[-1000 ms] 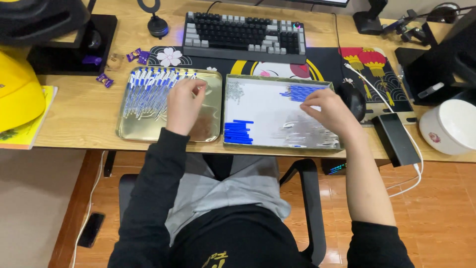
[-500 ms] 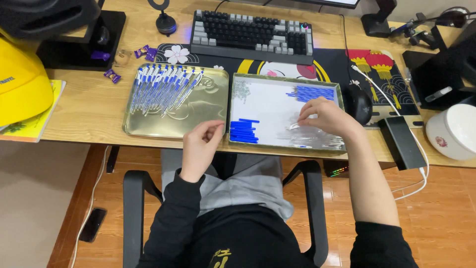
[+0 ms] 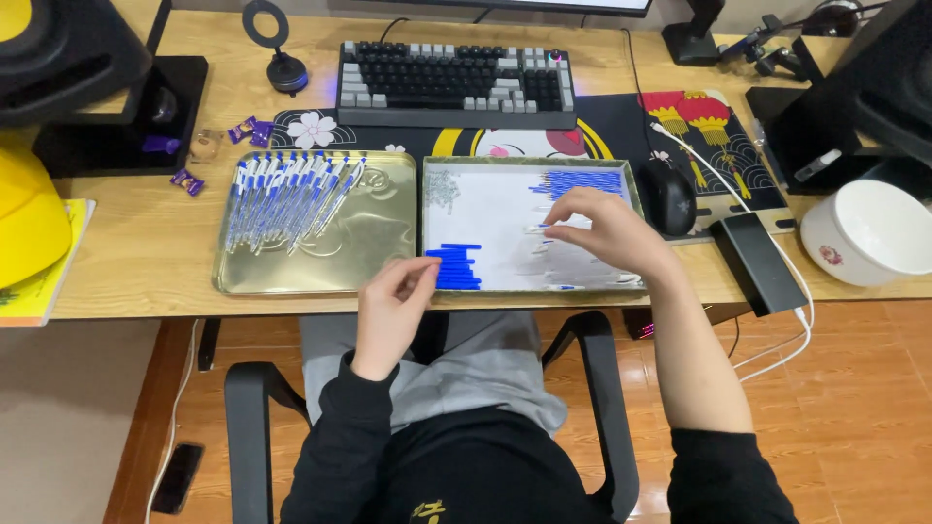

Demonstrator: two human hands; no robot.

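Pinching a small white pen part (image 3: 537,229), the right hand (image 3: 607,233) hovers over the white tray (image 3: 485,209) near the surface's front edge; left hand (image 3: 393,309), loosely curled and empty, borders blue caps (image 3: 454,267); mouse (image 3: 666,197) flanks the tray.
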